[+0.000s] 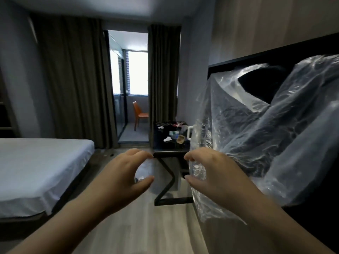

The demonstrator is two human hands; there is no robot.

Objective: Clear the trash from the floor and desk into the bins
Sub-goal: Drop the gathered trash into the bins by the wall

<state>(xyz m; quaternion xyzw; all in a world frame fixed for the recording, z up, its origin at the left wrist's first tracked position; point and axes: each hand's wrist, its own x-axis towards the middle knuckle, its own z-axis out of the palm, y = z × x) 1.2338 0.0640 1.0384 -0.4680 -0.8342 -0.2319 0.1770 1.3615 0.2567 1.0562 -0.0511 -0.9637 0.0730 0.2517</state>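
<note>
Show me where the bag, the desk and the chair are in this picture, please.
bag (238,125): head view, on its clear wrinkled side.
desk (170,153): head view, on its dark front edge.
chair (136,108): head view, on its orange back.

Both bare forearms reach forward from the lower corners, wrists roughly level, and the hands are near each other with palms turned inward. The left hand (126,173) is curled into a C, fingers (141,154) above and thumb below with a gap between them; whether it grips anything cannot be told. The right hand (211,173) mirrors it, its fingers and thumb curled round the bunched edge of a clear plastic bag (256,143).
</note>
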